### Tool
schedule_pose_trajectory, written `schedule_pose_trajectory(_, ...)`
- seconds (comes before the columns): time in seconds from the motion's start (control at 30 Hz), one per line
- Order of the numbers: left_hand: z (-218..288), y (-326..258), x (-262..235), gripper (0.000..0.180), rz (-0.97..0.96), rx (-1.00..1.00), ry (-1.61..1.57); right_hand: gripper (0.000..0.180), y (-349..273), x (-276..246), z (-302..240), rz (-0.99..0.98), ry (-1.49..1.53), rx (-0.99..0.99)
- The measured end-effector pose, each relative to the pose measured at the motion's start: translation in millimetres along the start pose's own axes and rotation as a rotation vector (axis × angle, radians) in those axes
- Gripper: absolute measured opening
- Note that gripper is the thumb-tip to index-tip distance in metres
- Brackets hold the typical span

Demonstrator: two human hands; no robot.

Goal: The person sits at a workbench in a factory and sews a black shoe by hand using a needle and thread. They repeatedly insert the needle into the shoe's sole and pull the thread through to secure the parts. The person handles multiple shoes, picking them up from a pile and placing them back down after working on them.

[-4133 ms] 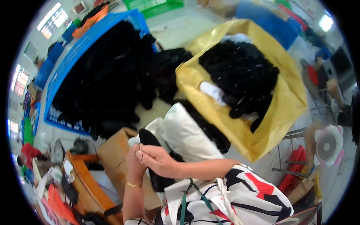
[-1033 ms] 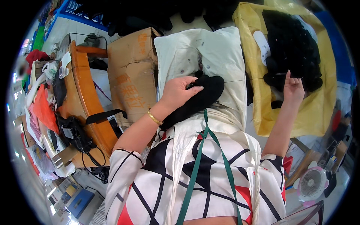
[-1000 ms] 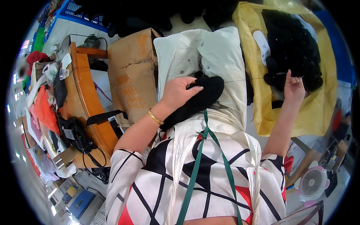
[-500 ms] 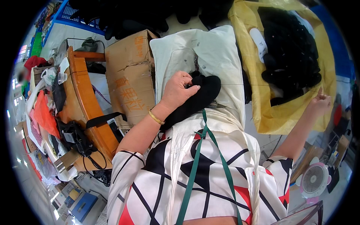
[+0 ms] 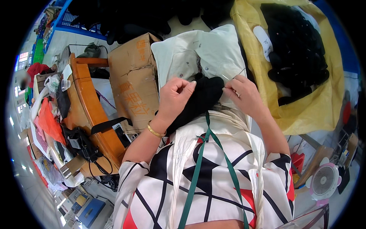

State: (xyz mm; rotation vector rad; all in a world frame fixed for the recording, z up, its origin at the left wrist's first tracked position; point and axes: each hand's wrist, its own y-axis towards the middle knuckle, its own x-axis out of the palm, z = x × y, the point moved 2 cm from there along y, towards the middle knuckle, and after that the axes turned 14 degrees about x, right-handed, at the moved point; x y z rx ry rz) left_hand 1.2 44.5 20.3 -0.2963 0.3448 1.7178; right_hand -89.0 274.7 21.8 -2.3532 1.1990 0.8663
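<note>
A black, slipper-shaped cloth piece (image 5: 206,91) lies slanted over my lap, its rounded end toward the right. My left hand (image 5: 176,95) pinches its upper edge between thumb and fingers. Close to the rounded end is my right hand (image 5: 241,92), fingertips pressed together. A thin needle-like sliver (image 5: 241,72) sticks up from behind those fingers, and what lies inside the pinch is too small to make out fully. Under the cloth piece is a whitish cloth (image 5: 225,44) spread over my knees, with small dark specks on it.
A yellow sack (image 5: 282,120) full of black pieces (image 5: 297,53) stands at the right, a white sole-shaped piece (image 5: 263,42) at its inner side. Left are a cardboard box (image 5: 133,80) and a wooden chair (image 5: 85,95). A small fan (image 5: 324,180) sits at lower right.
My right hand has come back from far right, beside the yellow sack, to the cloth piece's rounded end. Before, a thin thread stretched toward it. My left hand stays at the upper edge.
</note>
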Motion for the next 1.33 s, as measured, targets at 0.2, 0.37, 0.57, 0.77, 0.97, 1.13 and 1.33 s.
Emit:
schedule_pose_trajectory(0.2,4,-4,22,0.014,-0.25,-0.415,-0.388,0.012,-6,18,-49,0.055,0.122,-0.314)
schedule_pose_trajectory(0.37,-9,-7,10,0.005,-0.063,-0.545,-0.896,0.015,5,16,-40,-0.005,0.258,0.029)
schedule_pose_trajectory(0.57,-10,-9,-1,0.01,-0.249,-0.459,-0.659,0.005,17,28,-35,-0.007,-0.05,-0.05)
schedule_pose_trajectory(0.77,-2,-10,2,0.01,-0.183,-0.242,-0.369,0.01,25,39,-30,-0.004,-0.204,-0.181)
schedule_pose_trajectory(0.97,-18,-13,6,0.012,-0.16,-0.391,-0.431,0.009,20,51,-36,-0.048,0.039,-0.068)
schedule_pose_trajectory(1.13,2,-20,11,0.014,-0.139,0.121,0.097,0.007,25,54,-25,-0.075,0.592,0.116)
schedule_pose_trajectory(1.33,4,-15,13,0.015,-0.169,0.172,0.225,0.022,36,-20,25,-0.041,1.286,0.48)
